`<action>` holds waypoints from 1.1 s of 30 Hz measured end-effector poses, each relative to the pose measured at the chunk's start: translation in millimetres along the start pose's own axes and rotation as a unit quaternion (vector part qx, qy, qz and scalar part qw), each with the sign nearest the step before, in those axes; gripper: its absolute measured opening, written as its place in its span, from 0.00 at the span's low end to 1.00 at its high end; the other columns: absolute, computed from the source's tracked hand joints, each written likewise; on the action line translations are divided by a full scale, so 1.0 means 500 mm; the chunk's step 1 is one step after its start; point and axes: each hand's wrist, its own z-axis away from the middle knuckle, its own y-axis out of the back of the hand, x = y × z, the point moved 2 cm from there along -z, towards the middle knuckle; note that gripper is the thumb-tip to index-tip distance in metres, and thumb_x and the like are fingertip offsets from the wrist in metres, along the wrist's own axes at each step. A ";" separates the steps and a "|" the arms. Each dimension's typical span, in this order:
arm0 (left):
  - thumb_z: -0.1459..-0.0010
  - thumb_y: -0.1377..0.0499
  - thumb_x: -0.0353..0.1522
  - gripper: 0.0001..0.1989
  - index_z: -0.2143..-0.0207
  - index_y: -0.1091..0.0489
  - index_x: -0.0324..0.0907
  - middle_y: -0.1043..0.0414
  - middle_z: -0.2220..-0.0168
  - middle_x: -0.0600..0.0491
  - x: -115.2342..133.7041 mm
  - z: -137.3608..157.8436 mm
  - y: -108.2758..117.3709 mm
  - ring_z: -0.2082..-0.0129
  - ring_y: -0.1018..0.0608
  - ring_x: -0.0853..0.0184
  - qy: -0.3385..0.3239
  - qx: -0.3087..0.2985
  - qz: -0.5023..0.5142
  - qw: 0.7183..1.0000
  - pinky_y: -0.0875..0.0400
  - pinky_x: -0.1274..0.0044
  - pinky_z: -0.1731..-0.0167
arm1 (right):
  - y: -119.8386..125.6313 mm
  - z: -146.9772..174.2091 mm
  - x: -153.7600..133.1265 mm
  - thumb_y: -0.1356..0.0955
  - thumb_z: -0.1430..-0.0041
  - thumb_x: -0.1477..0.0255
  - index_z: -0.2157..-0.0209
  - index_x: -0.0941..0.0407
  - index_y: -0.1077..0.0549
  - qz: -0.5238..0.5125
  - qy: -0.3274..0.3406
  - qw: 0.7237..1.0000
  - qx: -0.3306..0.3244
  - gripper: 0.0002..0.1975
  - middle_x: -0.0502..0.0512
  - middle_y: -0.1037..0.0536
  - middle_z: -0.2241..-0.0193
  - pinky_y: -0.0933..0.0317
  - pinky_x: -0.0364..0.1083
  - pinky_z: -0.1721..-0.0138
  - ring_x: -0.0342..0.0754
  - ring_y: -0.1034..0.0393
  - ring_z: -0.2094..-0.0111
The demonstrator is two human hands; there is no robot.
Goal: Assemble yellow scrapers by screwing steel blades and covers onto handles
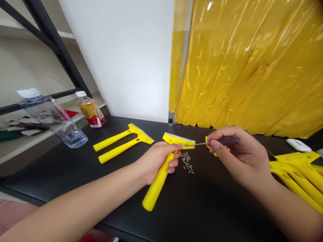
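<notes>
My left hand (157, 161) is wrapped round the neck of a yellow scraper (156, 186), its thumb lying along the head. A metal strip runs along the scraper's far edge. In my right hand (242, 158) is a screwdriver (225, 140) with a dark purple handle. Its thin shaft points left, and the tip meets a screw (186, 145) near the right end of the scraper head. Loose small screws and nuts (186, 161) lie in a cluster just beyond my left fingers. A small yellow piece (207, 141) is partly hidden behind my right fingers.
Two yellow scrapers (123, 141) lie to the left on the black table (121, 201). Several yellow handles (300, 174) are piled at the right, near a white case (298, 145). A clear bottle (54, 116) and a drink bottle (91, 110) stand back left. Yellow plastic sheeting (247, 67) hangs behind.
</notes>
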 end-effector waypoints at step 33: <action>0.39 0.38 0.36 0.14 0.76 0.37 0.44 0.43 0.86 0.62 0.013 0.013 -0.009 0.88 0.44 0.76 0.019 0.067 -0.084 0.994 0.48 0.81 0.87 | -0.015 -0.014 0.021 0.26 0.34 0.65 0.61 0.51 0.24 -0.169 -0.146 0.974 0.045 0.06 0.49 0.22 0.72 0.34 0.44 0.70 0.44 0.28 0.73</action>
